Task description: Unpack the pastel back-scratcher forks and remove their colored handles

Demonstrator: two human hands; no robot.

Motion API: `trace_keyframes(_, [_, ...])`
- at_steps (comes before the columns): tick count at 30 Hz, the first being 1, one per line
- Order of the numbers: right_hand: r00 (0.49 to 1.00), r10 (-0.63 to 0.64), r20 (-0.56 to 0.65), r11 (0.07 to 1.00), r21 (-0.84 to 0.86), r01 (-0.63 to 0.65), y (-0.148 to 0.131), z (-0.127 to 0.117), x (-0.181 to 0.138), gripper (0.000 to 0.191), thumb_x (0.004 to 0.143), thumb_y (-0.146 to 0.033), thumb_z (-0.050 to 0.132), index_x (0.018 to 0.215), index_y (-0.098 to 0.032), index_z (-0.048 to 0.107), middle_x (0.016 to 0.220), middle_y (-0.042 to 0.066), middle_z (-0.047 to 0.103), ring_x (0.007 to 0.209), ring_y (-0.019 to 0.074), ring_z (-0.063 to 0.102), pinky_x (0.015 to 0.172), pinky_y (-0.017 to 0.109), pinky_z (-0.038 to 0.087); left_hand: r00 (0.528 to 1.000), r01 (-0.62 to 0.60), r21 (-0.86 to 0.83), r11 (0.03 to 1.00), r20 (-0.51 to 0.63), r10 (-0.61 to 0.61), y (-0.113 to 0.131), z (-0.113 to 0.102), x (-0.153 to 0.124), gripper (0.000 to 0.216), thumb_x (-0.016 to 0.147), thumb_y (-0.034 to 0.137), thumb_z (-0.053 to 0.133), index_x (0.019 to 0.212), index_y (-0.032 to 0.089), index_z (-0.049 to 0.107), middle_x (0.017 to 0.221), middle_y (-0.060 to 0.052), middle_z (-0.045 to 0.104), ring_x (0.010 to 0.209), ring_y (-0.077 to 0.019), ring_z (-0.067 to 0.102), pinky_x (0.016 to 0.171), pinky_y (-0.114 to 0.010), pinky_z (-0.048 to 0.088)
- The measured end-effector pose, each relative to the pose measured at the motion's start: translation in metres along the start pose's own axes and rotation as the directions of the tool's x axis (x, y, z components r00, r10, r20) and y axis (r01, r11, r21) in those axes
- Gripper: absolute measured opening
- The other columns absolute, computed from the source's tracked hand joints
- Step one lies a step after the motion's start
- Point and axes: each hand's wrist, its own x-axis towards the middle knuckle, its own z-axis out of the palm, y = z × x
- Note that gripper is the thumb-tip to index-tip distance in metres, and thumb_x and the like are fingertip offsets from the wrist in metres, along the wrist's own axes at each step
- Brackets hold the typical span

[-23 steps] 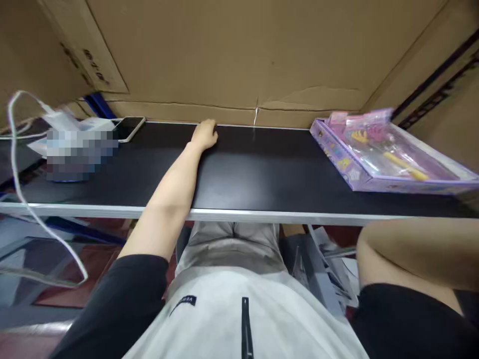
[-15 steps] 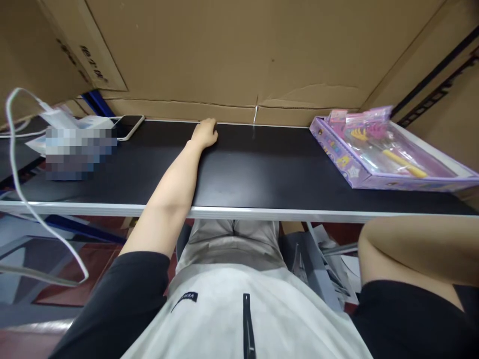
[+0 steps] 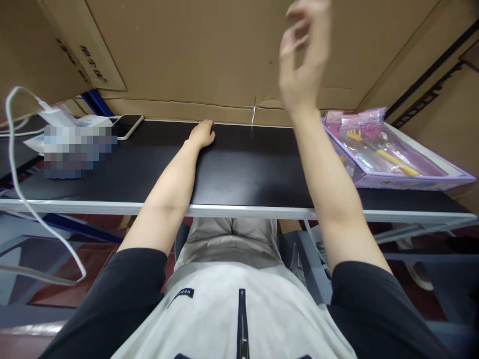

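Observation:
My left hand [image 3: 203,133] rests on the black tabletop [image 3: 243,164] near its far edge. Its fingers look curled under, and nothing shows in them. Raised in front of the cardboard panel, my right hand [image 3: 305,57] is slightly blurred. Its fingers are loosely bent and stand apart from the thumb, with no object between them. Below and to the right of that hand lies a purple toy box [image 3: 407,169], partly covered by my right forearm. A yellow stick-shaped piece [image 3: 397,163] and pink parts in clear plastic lie in it.
Tall cardboard [image 3: 194,50] walls in the back and sides of the table. At the left are a phone [image 3: 129,125], a white plug [image 3: 60,118] with its looping cable [image 3: 41,224], and a pixelated item [image 3: 77,149]. A metal edge [image 3: 239,211] runs along the front.
My right hand has come into view, rising from the lower right to above the table. My left hand stays in about the same place on the tabletop.

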Motion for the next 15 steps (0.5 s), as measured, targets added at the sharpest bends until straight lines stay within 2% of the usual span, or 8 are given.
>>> trace_keyframes(2, [0.997,0.051,0.05,0.988,-0.146,-0.043,0.02,0.021,-0.021,0.041,0.111,-0.014,0.041,0.148,-0.01,0.057,0.155,0.014,0.057,0.141,0.0187,0.058,0.129,0.037,0.041,1.0,0.008,-0.018,1.0,0.017,-0.008,-0.002,0.003,0.002,0.052,0.11,0.024,0.045,0.156,0.004,0.056,0.161,-0.022,0.059,0.151,-0.0321,0.056,0.128,-0.038,0.042])
trace_keyframes(3, [0.985,0.11,0.136,0.971,-0.228,-0.077,0.033,0.032,-0.034,0.042,0.109,-0.013,0.044,0.149,-0.01,0.057,0.157,0.016,0.056,0.146,0.0218,0.055,0.13,0.041,0.04,0.999,0.014,-0.03,0.999,0.032,-0.013,-0.004,0.004,0.002,0.054,0.111,0.026,0.043,0.16,0.005,0.053,0.165,-0.021,0.056,0.154,-0.0314,0.053,0.13,-0.038,0.04])
trace_keyframes(4, [0.943,0.212,0.257,0.943,-0.306,-0.128,0.047,0.043,-0.047,0.046,0.111,-0.019,0.043,0.155,-0.014,0.055,0.165,0.015,0.052,0.155,0.0256,0.048,0.132,0.047,0.039,0.998,0.024,-0.042,0.999,0.051,-0.022,-0.005,0.005,0.003,0.057,0.112,0.027,0.041,0.164,0.006,0.05,0.169,-0.02,0.052,0.158,-0.0304,0.049,0.132,-0.037,0.037])
trace_keyframes(6, [0.835,0.321,0.447,0.904,-0.407,-0.129,0.076,0.06,-0.07,0.056,0.112,-0.028,0.043,0.166,-0.011,0.046,0.176,0.018,0.037,0.164,0.0322,0.038,0.136,0.053,0.032,0.994,0.061,-0.058,0.996,0.098,-0.055,-0.008,0.007,0.005,0.061,0.113,0.029,0.04,0.17,0.007,0.043,0.175,-0.018,0.044,0.162,-0.0282,0.044,0.134,-0.035,0.033])
trace_keyframes(8, [0.696,0.468,0.545,0.852,-0.488,-0.19,0.095,0.069,-0.084,0.063,0.113,-0.034,0.041,0.17,-0.007,0.042,0.179,0.02,0.031,0.168,0.0333,0.031,0.139,0.052,0.027,0.986,0.101,-0.057,0.993,0.141,-0.092,-0.01,0.007,0.006,0.061,0.113,0.029,0.04,0.17,0.007,0.043,0.176,-0.016,0.043,0.162,-0.0263,0.043,0.134,-0.031,0.032])
trace_keyframes(10, [0.6,0.553,0.578,0.813,-0.53,-0.24,0.104,0.07,-0.089,0.064,0.114,-0.036,0.036,0.17,-0.004,0.042,0.179,0.02,0.032,0.169,0.0316,0.03,0.14,0.049,0.024,0.982,0.118,-0.052,0.992,0.156,-0.109,-0.011,0.006,0.006,0.06,0.112,0.029,0.041,0.168,0.008,0.048,0.173,-0.015,0.047,0.161,-0.0249,0.045,0.133,-0.029,0.032])
trace_keyframes(12, [0.574,0.575,0.583,0.802,-0.541,-0.253,0.103,0.068,-0.089,0.064,0.115,-0.036,0.033,0.17,-0.006,0.043,0.179,0.02,0.033,0.169,0.0302,0.031,0.14,0.049,0.024,0.983,0.114,-0.051,0.992,0.152,-0.105,-0.012,0.005,0.006,0.058,0.112,0.028,0.042,0.166,0.008,0.052,0.172,-0.014,0.049,0.161,-0.0238,0.045,0.132,-0.028,0.032])
trace_keyframes(15, [0.58,0.569,0.584,0.804,-0.544,-0.241,0.097,0.065,-0.087,0.062,0.115,-0.034,0.035,0.17,-0.008,0.045,0.179,0.018,0.033,0.168,0.0305,0.032,0.139,0.05,0.025,0.983,0.109,-0.053,0.993,0.151,-0.1,-0.011,0.005,0.006,0.059,0.111,0.028,0.042,0.165,0.006,0.051,0.172,-0.015,0.049,0.161,-0.0241,0.045,0.132,-0.028,0.032])
